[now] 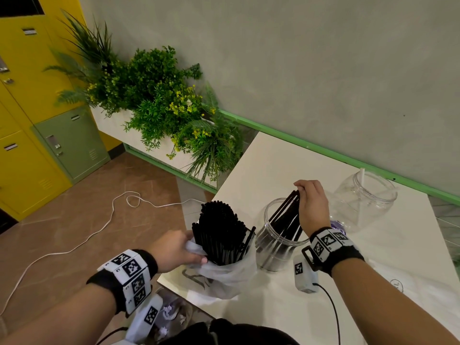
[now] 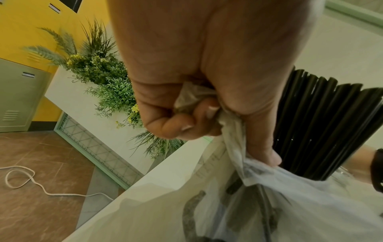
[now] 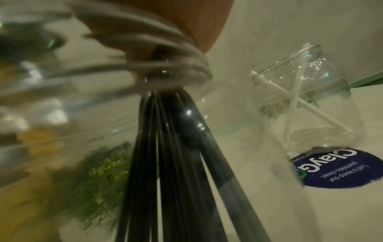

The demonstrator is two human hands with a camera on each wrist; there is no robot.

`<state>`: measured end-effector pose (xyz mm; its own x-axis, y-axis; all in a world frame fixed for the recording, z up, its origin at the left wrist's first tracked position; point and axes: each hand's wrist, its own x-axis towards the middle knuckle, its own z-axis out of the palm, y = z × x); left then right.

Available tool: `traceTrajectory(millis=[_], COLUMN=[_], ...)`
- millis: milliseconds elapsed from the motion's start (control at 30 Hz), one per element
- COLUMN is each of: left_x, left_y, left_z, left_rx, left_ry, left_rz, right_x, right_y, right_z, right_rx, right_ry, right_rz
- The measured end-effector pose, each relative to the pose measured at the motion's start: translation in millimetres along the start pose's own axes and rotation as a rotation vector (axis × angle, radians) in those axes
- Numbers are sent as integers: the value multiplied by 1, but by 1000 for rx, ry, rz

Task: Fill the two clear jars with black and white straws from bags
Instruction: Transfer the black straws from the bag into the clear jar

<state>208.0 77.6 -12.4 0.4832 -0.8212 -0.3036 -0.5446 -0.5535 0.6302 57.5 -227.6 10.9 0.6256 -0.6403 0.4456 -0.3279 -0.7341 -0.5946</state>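
Observation:
A thin white plastic bag (image 1: 224,275) (image 2: 269,204) stands near the table's left corner with a thick bundle of black straws (image 1: 219,232) (image 2: 323,122) sticking up out of it. My left hand (image 1: 179,250) (image 2: 196,114) grips the bag's gathered rim. To its right stands a clear jar (image 1: 276,245) with several black straws (image 1: 288,220) (image 3: 176,155) leaning in it. My right hand (image 1: 312,205) pinches the tops of those straws above the jar's mouth. A second clear jar (image 1: 366,197) (image 3: 315,101) farther right holds two white straws (image 3: 294,104).
A white table (image 1: 273,165) carries everything; its left edge drops to a brown tiled floor with a white cord (image 1: 74,247). A planter of green plants (image 1: 159,100) stands behind the corner. A blue round label (image 3: 339,170) lies near the second jar. Yellow and green lockers (image 1: 29,120) stand left.

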Motion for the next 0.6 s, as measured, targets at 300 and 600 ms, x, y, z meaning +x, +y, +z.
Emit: traceTrajectory(millis=[300, 600], left_x=[-1, -6], left_y=[-3, 4], left_z=[2, 2], left_rx=[16, -1], left_ry=[4, 23], left_rz=[-24, -2], right_x=[6, -31], right_y=[9, -48], right_z=[1, -29], right_rx=[2, 165], right_ry=[-118, -14], right_rz=[9, -120])
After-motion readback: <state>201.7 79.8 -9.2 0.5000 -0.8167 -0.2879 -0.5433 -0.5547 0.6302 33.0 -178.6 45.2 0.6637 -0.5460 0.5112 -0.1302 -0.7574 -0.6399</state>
